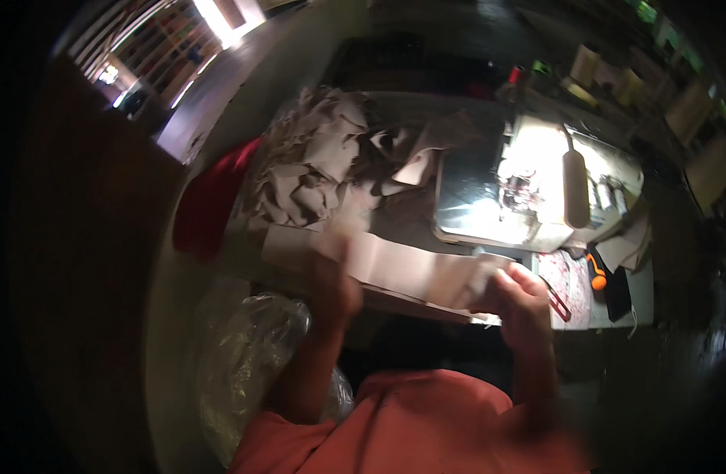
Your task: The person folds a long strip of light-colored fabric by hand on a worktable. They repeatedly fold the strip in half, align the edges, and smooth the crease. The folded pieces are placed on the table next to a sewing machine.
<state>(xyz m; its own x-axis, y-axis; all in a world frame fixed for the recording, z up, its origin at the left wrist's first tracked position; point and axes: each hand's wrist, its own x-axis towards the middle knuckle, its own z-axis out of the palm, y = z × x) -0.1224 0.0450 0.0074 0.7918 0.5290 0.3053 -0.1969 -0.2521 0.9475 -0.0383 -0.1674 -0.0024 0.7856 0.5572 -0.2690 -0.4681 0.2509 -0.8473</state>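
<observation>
A long pale beige strip of fabric [402, 266] stretches across the front of the table between my hands. My right hand [524, 299] is closed on its right end, thumb on top, where the cloth is bunched. Over the strip's left part lies my left hand [335, 268], smeared by motion, so its fingers cannot be made out. Behind it, a heap of similar beige fabric pieces [319, 158] covers the left of the table. The sewing machine [572, 186], brightly lit, stands beyond my right hand.
Right of my right hand lie a small red-handled tool [560, 306] and an orange-handled tool [597, 274]. Red cloth [217, 201] hangs at the table's left edge. A clear plastic bag [252, 355] sits below, left of me. Thread cones [586, 65] stand at the back right.
</observation>
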